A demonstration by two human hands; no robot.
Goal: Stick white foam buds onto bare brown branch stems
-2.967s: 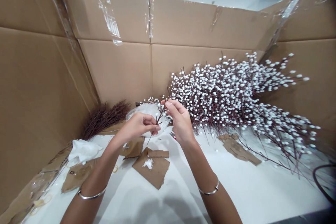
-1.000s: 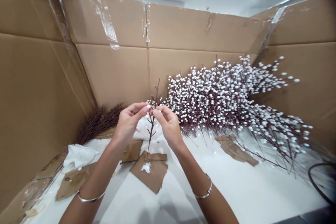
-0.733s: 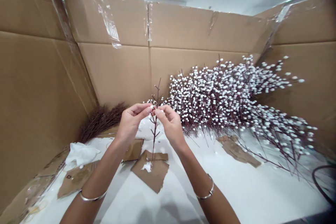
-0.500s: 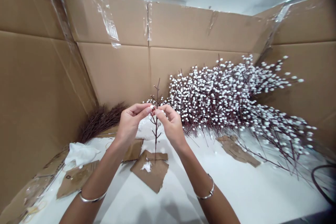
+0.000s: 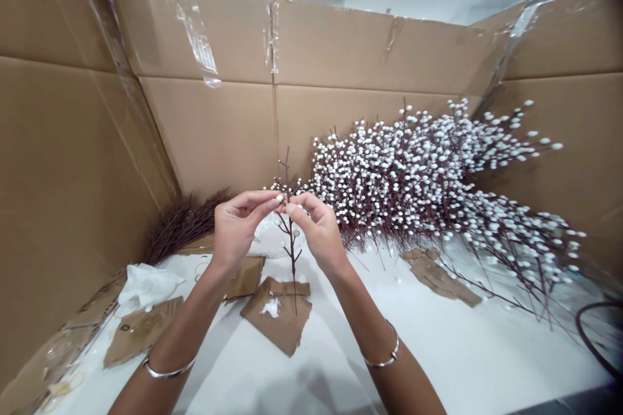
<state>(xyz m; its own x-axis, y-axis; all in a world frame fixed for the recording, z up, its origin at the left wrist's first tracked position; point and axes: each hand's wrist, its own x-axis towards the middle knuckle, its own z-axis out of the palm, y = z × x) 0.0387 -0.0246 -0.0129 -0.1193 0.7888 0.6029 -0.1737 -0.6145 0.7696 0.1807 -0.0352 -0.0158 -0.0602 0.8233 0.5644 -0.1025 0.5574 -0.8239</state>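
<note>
In the middle of the head view a thin brown artificial twig (image 5: 293,249) hangs upright, its lower end over a torn cardboard piece (image 5: 287,331). My right hand (image 5: 316,227) pinches the twig between thumb and fingers. Between the thumb and forefinger of my left hand (image 5: 238,224) is a small white berry (image 5: 279,198), close against the twig's left side. A few pale berries sit on the twig just below my fingers; its upper tips look bare. A smear of white glue-like stuff (image 5: 271,308) lies on the cardboard.
A large heap of white-berried twigs (image 5: 403,181) fills the back right. Bare brown twigs (image 5: 182,224) lie at the back left. Crumpled white plastic (image 5: 150,285) and cardboard scraps (image 5: 143,331) are at left, another scrap (image 5: 440,277) at right. Cardboard walls (image 5: 209,136) enclose the white table (image 5: 413,356).
The twig has tilted, its top going left and its lower end right. My left hand has shifted slightly left, still pinching the berry; my right hand has barely moved.
</note>
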